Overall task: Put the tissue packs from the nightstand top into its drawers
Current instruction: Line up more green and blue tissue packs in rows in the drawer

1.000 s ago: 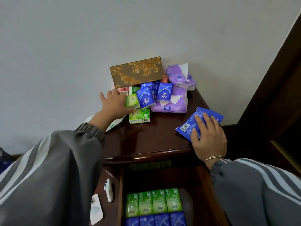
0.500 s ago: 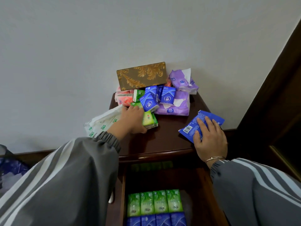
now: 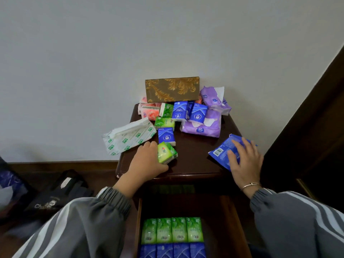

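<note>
The task is judged partly done: in the open drawer (image 3: 230, 220) a row of green packs (image 3: 172, 229) and a row of blue packs (image 3: 173, 250) are already laid side by side, while most packs are left on the nightstand top (image 3: 195, 157). There, a small green pack (image 3: 166, 152) is enclosed by the left hand (image 3: 147, 161), its grip closed around the glossy, slightly crumpled wrapper near the front edge. A flat blue pack (image 3: 221, 153) is pressed under the right hand (image 3: 243, 161), fingers spread, not clasped. A heap of pink, green, blue and purple packs (image 3: 201, 127) is left before a gold box (image 3: 172, 89), and a white pack (image 3: 128, 136) overhangs the left edge.
</note>
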Demonstrator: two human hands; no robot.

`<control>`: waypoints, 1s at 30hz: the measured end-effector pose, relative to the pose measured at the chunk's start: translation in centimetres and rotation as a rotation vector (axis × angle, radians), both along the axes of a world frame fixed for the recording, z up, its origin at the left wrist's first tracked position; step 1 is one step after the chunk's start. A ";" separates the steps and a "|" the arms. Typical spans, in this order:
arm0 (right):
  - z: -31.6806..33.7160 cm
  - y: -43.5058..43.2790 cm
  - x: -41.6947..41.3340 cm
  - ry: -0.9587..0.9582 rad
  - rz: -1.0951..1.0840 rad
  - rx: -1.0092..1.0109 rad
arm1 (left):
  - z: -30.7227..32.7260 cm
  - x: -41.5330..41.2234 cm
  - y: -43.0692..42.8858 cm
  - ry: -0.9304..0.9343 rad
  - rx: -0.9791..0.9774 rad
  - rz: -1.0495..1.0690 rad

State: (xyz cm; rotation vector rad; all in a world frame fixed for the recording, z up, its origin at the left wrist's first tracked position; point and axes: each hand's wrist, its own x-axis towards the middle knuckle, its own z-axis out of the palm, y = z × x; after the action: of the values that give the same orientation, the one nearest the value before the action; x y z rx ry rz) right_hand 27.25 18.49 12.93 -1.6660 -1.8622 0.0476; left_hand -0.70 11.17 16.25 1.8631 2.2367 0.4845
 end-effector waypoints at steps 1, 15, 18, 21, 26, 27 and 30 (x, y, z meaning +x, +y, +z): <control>0.8 0.0 -0.5 0.043 0.013 0.065 | -0.2 0.0 0.0 -0.017 0.009 0.006; 8.0 14.0 -14.0 0.437 -0.196 -0.530 | -1.8 -0.5 -0.6 -0.305 0.161 0.056; 7.3 14.9 -13.8 0.620 -0.101 -0.669 | -2.2 -0.6 -0.8 -0.315 0.202 0.035; 7.0 14.3 -14.0 0.534 -0.284 -0.566 | -2.5 -0.8 -0.9 -0.361 0.217 0.025; 7.6 12.0 -12.9 0.714 -0.163 -0.206 | -2.6 -1.3 -1.2 -0.421 0.247 0.019; 8.1 11.2 -12.6 0.817 -0.105 -0.187 | -2.6 -1.3 -1.2 -0.434 0.255 0.023; 9.6 8.5 -13.7 1.006 0.150 -0.485 | -2.5 -1.4 -1.5 -0.493 0.284 0.069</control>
State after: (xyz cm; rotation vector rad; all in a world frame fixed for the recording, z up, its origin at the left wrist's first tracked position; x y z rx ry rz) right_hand 13.53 26.98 22.55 -1.3515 -1.2024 1.2371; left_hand -2.08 9.64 13.77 1.5553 1.9744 1.1814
